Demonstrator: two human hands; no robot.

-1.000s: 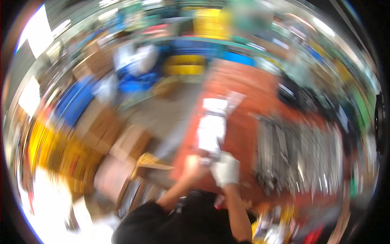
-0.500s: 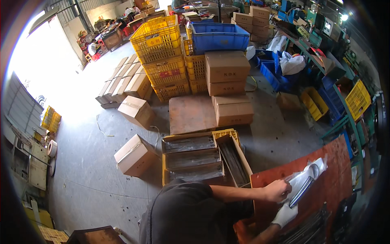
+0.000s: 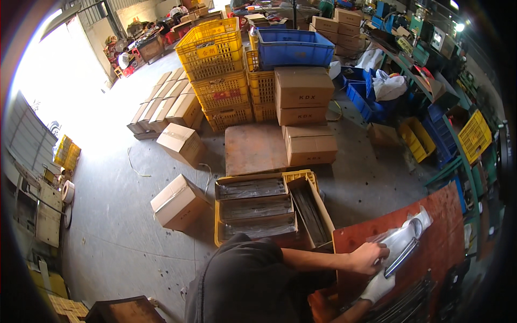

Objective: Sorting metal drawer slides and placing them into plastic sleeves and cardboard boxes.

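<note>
My right hand [image 3: 378,286], in a white glove, is closed around the lower end of a long, shiny metal strip [image 3: 401,259]. The strip points away to the upper right above a red-brown work board [image 3: 350,237]. Just beside it my bare left hand [image 3: 369,258] has its fingers curled in, near the strip's lower end; what sits between them, if anything, is hidden. Beneath both lies a pile of clear plastic sleeves [image 3: 401,235], with a round shiny shape [image 3: 416,226] at the pile's far end. Several dark strips [image 3: 406,301] lie by my right forearm.
Left of the board, a yellow crate [image 3: 217,229] holds open cartons of wrapped dark strips [image 3: 253,208]. Closed cartons [image 3: 179,202] stand on the floor. Stacked yellow crates [image 3: 218,91], a blue bin [image 3: 295,51] and more cartons [image 3: 304,89] rise behind. A green rack [image 3: 458,156] lines the right.
My left hand has shifted slightly, its fingers still curled beside the strip. The right hand keeps its hold on the strip. The whole view has moved a little.
</note>
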